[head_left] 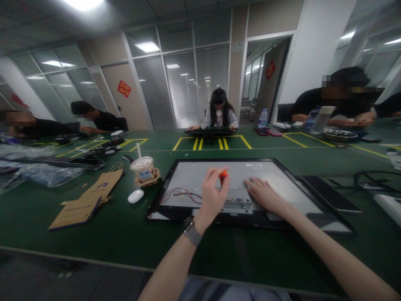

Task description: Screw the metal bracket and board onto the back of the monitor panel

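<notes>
An opened monitor [219, 172] lies on the table before me, its grey metal back facing up inside a black frame. My left hand [213, 187], with a watch on its wrist, is closed around a screwdriver [223, 177] with an orange-and-black handle; the tip is hidden. It is over the middle of the monitor, near a metal bracket [239, 205] with ports. Red and dark wires [188, 194] run to the left of that bracket. Fingers spread, my right hand [263, 193] rests flat on the metal back, right of the bracket.
Left of the monitor are a drink cup [143, 169] with a straw, a white mouse [135, 196] and a paper bag [90, 194]. A black panel [330, 193] and cables [366, 179] lie to the right. A person [220, 108] sits opposite; others sit at both sides.
</notes>
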Tool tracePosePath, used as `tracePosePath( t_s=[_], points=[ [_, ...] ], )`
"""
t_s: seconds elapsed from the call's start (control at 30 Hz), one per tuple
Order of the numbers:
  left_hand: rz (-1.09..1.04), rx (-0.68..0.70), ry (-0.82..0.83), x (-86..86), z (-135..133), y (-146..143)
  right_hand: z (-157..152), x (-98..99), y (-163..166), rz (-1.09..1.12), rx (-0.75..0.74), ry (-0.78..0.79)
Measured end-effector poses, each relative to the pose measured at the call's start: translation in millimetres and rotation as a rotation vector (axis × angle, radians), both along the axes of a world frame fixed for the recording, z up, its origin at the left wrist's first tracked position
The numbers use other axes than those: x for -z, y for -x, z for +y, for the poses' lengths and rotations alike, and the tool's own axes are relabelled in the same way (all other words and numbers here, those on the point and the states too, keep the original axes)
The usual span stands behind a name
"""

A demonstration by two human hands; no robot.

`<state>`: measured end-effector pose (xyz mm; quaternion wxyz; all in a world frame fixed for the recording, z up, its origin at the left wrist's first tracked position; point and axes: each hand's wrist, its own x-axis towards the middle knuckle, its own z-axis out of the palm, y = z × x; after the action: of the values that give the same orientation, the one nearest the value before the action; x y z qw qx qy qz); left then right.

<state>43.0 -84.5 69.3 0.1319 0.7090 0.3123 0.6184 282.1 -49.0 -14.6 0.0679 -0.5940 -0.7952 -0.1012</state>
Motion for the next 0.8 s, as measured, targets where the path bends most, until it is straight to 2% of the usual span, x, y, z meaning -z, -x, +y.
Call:
tracePosePath(
  t_s=[0.17, 0.4, 0.67, 0.8],
  points=[
    [-0.003, -0.015, -0.02, 0.0, 0.6, 0.0, -2.0, -2.0, 2.6, -0.011, 0.012, 0.006],
    [0.016, 0.088, 0.025, 0.8, -2.4, 2.3, -0.7, 0.5, 1.6, -0.005, 0.013, -0.01],
    [0.016, -0.023, -0.02, 2.6, 0.5, -1.1, -0.9, 0.2, 0.5, -0.022, -0.007, -0.002],
    [0.035, 0.003, -0.005, 2.1, -1.2, -0.2, -1.8, -1.9, 2.1, -0.037, 0.012, 0.001]
  ],
)
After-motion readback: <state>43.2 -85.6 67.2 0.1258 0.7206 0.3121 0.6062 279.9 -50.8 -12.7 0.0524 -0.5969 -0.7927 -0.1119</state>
